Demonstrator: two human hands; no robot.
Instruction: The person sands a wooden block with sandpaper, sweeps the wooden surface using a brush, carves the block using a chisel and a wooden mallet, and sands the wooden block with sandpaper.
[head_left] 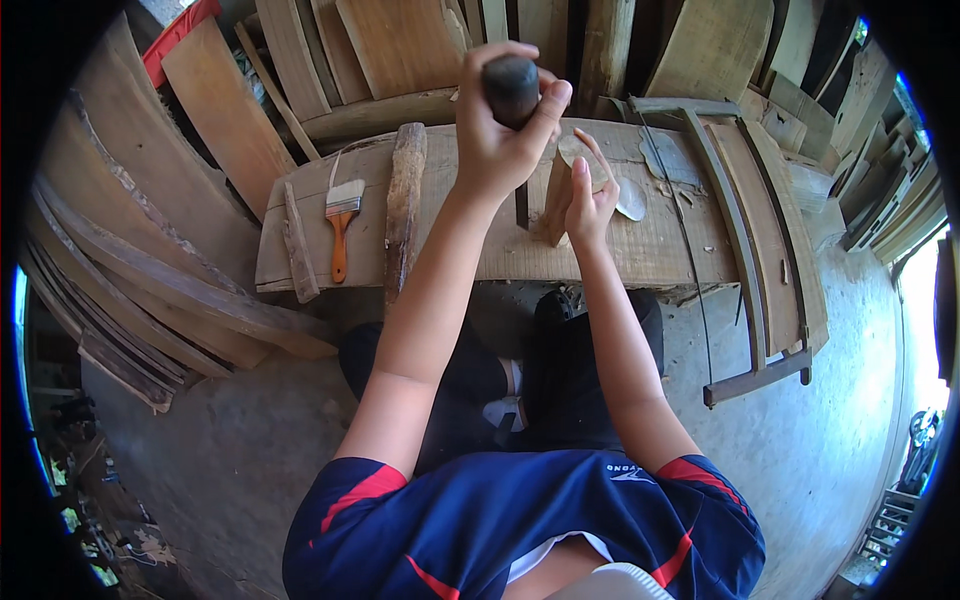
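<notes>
Both bare arms reach forward. The left forearm (435,270) slants inward, its left hand (497,150) raised and curled into a firm grip, thumb bent around. The right forearm (617,320) leans inward too, its right hand (593,207) grasping lower, thumb pointing away from the body.

Gripping a dark, round-ended handle (511,85) in the left hand (500,148), above the plank bench (460,245) — and holding a pale wood piece (557,198) at the middle of that bench with the right hand (590,207). Showing a flat brush (340,217) and a rough wood strip (404,200) on the bench's left part, a wooden frame saw (727,245) at its right end — plus leaning boards (400,45) beyond its far edge.
</notes>
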